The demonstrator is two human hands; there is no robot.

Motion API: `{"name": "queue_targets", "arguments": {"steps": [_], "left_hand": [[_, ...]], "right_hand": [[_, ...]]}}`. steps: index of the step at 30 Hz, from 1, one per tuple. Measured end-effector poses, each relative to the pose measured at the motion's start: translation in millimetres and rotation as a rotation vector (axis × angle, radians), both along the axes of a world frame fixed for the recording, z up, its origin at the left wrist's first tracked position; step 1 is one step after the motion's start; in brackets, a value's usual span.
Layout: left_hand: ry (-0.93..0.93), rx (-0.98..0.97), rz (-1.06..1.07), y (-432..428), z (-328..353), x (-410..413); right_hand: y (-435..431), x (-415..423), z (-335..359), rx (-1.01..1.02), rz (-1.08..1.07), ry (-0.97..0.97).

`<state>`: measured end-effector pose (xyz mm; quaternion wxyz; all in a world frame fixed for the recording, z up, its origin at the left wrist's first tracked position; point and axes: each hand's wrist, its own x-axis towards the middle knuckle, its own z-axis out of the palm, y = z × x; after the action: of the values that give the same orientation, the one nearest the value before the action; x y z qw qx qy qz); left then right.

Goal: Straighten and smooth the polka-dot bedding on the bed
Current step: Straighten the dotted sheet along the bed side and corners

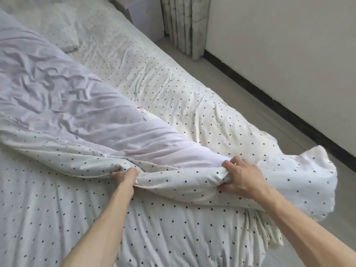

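Reaching straight out over the near polka-dot sheet (81, 218), my left hand (125, 177) is fisted round a fold of the duvet (179, 183). My right hand (241, 179) clamps its rolled edge, fingers on top and thumb beneath. The duvet lies bunched across the bed's middle, lilac underside up. A pillow (50, 26) rests far left, and a curtain (183, 24) hangs far right.

Duvet (173, 182) across the bed (48, 218); pillow (57, 26) behind it, far left; curtain (185, 22) beyond, right
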<state>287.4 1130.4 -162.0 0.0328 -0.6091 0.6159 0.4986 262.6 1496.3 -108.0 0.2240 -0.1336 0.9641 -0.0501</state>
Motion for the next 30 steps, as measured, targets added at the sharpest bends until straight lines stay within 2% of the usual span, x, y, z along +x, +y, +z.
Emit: {"name": "queue_targets", "arguments": {"steps": [2, 5, 7, 9, 13, 18, 20, 22, 23, 25, 26, 28, 30], "left_hand": [[0.0, -0.023, 0.047, 0, -3, -1], [0.046, 0.013, 0.091, 8, 16, -20], [0.165, 0.044, 0.199, 27, 45, -54], [0.289, 0.054, 0.242, 45, 84, -95], [0.555, 0.082, 0.097, 105, 168, -195], [0.72, 0.027, -0.198, 240, 203, -335], [0.658, 0.096, -0.415, 284, 181, -372], [0.379, 0.193, -0.777, 315, 135, -395], [0.196, 0.153, -0.945, 325, 111, -395], [-0.088, -0.059, -1.205, 339, 62, -383], [-0.176, -0.2, -1.285, 346, 42, -372], [-0.263, -0.413, -1.376, 357, 10, -338], [-0.281, -0.54, -1.431, 364, -7, -303]], "right_hand": [[9, 8, -4, 0.007, 0.059, 0.153], [23, 31, -3, -0.038, 0.085, 0.064], [41, 25, 1, -0.1, 0.027, 0.003], [56, 2, 12, -0.205, -0.044, 0.06], [113, -78, 43, -0.358, -0.241, 0.397], [209, -138, 30, -0.376, -0.538, 0.461], [243, -141, -4, -0.335, -0.647, 0.427], [271, -152, -54, -0.321, -0.782, 0.235], [280, -158, -77, -0.319, -0.859, 0.063], [292, -168, -111, -0.3, -0.886, -0.263], [297, -172, -121, -0.311, -0.863, -0.35], [305, -171, -129, -0.442, -0.877, -0.398], [311, -166, -123, -0.617, -0.918, -0.433]]}}
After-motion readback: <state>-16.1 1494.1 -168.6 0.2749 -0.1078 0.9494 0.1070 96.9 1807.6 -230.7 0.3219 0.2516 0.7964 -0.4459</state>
